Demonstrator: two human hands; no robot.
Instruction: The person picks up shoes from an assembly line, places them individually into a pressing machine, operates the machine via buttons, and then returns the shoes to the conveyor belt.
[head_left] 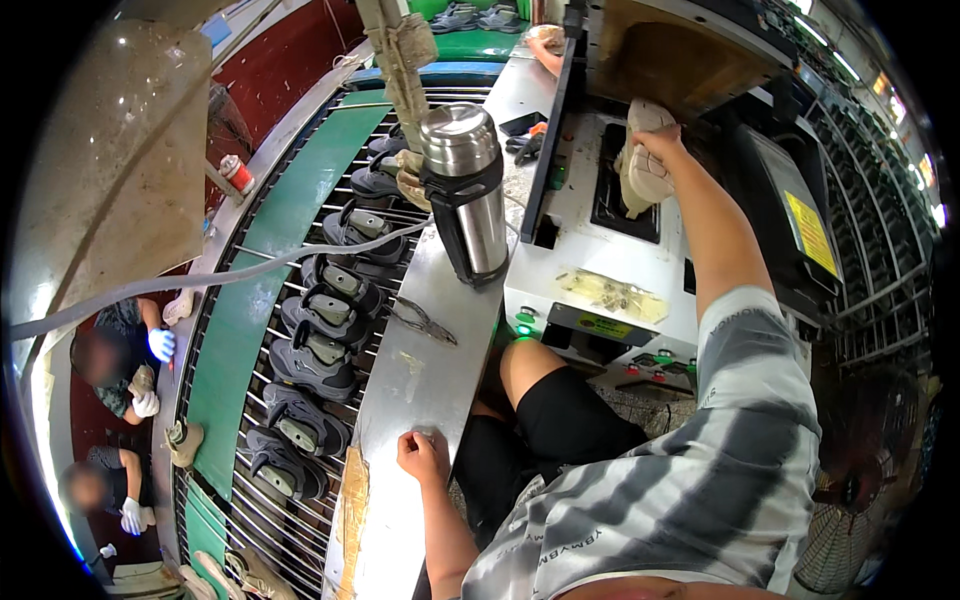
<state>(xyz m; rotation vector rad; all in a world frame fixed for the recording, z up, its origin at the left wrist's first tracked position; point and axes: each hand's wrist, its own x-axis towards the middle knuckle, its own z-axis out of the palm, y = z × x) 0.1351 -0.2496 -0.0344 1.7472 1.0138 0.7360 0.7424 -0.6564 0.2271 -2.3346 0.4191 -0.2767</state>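
Note:
My right hand [660,150] is closed around a pale cream shoe [645,175], which stands tilted over the black recess [630,228] of a white machine [535,262]. The machine's raised cover [690,50] hangs just above and behind the shoe. Loosely curled, my left hand [422,456] rests on the metal ledge [400,400] beside the roller conveyor, with nothing seen sticking out of it. On that same ledge lie pliers [424,322], ahead of my left hand. A steel thermos [466,190] with a black handle stands farther along, between the conveyor and the machine.
Several grey shoes [312,368] line the conveyor rollers [305,515] next to a green strip [265,240]. A grey hose [200,290] crosses over the belt. Two people with white gloves [146,404] work across it; another person's hand [546,55] shows at the far end. Racks [865,200] stand right.

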